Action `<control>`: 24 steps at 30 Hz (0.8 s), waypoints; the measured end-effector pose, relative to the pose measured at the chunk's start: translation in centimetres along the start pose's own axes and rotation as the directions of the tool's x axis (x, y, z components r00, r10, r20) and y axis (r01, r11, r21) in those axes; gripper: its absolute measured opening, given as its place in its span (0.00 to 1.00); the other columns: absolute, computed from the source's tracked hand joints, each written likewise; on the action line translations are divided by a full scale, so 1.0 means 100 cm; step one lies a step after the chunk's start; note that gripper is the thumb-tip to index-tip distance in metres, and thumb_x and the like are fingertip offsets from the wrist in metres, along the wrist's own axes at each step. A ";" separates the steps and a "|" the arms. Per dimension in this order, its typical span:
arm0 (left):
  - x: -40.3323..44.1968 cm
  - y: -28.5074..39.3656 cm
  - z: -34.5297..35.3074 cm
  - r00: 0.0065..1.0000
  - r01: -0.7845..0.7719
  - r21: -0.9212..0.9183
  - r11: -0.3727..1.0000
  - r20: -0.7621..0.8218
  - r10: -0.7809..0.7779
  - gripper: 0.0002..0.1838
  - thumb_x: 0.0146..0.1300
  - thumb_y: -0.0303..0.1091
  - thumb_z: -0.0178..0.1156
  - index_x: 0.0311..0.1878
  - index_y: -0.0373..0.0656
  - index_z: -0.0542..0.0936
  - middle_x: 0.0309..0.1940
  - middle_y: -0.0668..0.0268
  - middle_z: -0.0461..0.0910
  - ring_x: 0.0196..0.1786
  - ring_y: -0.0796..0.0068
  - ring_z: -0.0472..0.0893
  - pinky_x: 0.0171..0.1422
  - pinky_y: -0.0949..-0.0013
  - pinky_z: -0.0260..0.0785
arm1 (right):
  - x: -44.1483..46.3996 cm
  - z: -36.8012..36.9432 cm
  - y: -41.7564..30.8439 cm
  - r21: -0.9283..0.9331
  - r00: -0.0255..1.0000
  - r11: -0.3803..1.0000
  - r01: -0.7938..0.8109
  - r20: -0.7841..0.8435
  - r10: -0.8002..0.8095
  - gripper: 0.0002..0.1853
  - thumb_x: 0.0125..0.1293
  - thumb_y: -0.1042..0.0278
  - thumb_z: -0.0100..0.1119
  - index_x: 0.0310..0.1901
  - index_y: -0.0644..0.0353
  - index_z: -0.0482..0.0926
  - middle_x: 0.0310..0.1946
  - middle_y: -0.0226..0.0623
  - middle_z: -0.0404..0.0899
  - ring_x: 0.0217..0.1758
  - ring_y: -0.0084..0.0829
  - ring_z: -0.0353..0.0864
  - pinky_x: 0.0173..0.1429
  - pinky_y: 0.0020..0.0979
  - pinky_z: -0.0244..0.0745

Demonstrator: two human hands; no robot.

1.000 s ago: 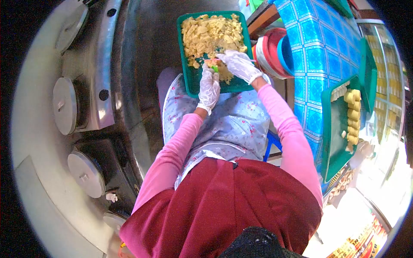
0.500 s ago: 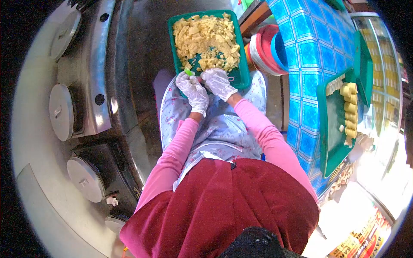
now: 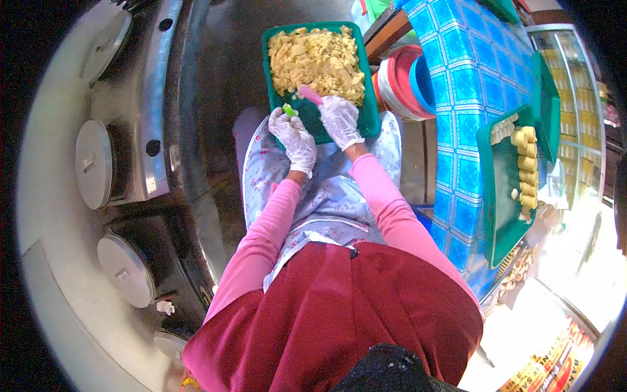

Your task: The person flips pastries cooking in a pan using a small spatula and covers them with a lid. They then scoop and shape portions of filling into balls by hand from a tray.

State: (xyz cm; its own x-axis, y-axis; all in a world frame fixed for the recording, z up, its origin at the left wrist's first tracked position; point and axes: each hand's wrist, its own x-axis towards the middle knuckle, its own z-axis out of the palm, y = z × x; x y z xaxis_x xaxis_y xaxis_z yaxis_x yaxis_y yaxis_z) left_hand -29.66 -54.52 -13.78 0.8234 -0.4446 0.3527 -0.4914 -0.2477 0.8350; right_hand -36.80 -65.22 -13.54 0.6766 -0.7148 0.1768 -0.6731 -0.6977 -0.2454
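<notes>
A green tray (image 3: 370, 111) rests over my lap, heaped with crumbly, pale yellow food pieces (image 3: 320, 59) across its far and middle parts. My right hand (image 3: 339, 123), in a clear plastic glove, grips a pink flat-ended tool (image 3: 309, 95) whose tip touches the near edge of the heap. Its kind is not clear, and the handle is hidden in the fingers. At the tray's near left corner, my gloved left hand (image 3: 295, 140) is closed on a small bright green object (image 3: 289, 110), mostly covered by the fingers.
To the right, a table with a blue checked cloth (image 3: 459, 124) bears another green tray (image 3: 501, 228) holding rolled yellow pieces (image 3: 528, 163). Red and blue round tubs (image 3: 400, 81) stand between. On the left are a metal stove (image 3: 147, 111) and lidded pots (image 3: 95, 163).
My right hand has moved slightly forward and right, and the pink tool now shows. Loose crumbs on the near tray floor have been pushed toward the heap. My left hand has hardly moved.
</notes>
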 end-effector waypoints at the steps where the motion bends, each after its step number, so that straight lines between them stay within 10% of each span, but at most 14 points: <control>1: 0.000 0.000 0.000 1.000 0.007 -0.017 1.000 -0.002 -0.007 0.09 0.66 0.23 0.50 0.47 0.30 0.74 0.56 0.47 0.69 0.61 0.49 0.68 0.70 0.55 0.57 | 0.002 -0.002 -0.009 0.003 0.998 1.000 0.024 0.049 -0.024 0.06 0.62 0.62 0.58 0.30 0.52 0.81 0.25 0.39 0.81 0.29 0.44 0.83 0.33 0.46 0.76; 5: 0.002 0.000 -0.001 0.998 -0.040 0.011 0.999 -0.054 0.040 0.08 0.67 0.23 0.49 0.46 0.31 0.74 0.53 0.49 0.71 0.59 0.52 0.70 0.68 0.56 0.60 | 0.020 0.052 -0.034 0.147 0.978 0.967 0.210 -0.045 -0.206 0.09 0.61 0.62 0.54 0.31 0.53 0.82 0.24 0.40 0.81 0.29 0.44 0.84 0.30 0.46 0.76; 12: 0.003 -0.007 0.007 0.995 -0.089 -0.010 0.996 -0.034 0.088 0.08 0.65 0.22 0.54 0.46 0.34 0.75 0.54 0.50 0.72 0.58 0.51 0.71 0.66 0.55 0.62 | 0.014 0.014 -0.002 -0.202 0.996 0.979 -0.014 -0.089 -0.004 0.07 0.61 0.66 0.53 0.28 0.52 0.80 0.21 0.35 0.79 0.26 0.37 0.82 0.27 0.41 0.75; 24: 0.048 0.007 0.054 0.884 -0.370 -0.001 0.929 0.308 0.352 0.18 0.59 0.31 0.66 0.52 0.38 0.77 0.40 0.53 0.78 0.47 0.49 0.77 0.53 0.53 0.70 | -0.029 -0.065 0.070 0.111 0.993 0.994 0.007 -0.117 0.006 0.07 0.66 0.65 0.58 0.36 0.55 0.85 0.28 0.44 0.80 0.30 0.45 0.81 0.33 0.43 0.73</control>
State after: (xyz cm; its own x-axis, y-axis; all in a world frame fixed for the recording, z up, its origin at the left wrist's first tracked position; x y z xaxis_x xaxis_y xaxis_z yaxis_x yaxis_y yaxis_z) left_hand -27.60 -61.45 -13.74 0.4674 -0.7451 0.4758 -0.7606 -0.0647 0.6460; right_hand -45.38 -68.37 -9.58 0.6331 -0.7196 0.2854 -0.6308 -0.6932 -0.3487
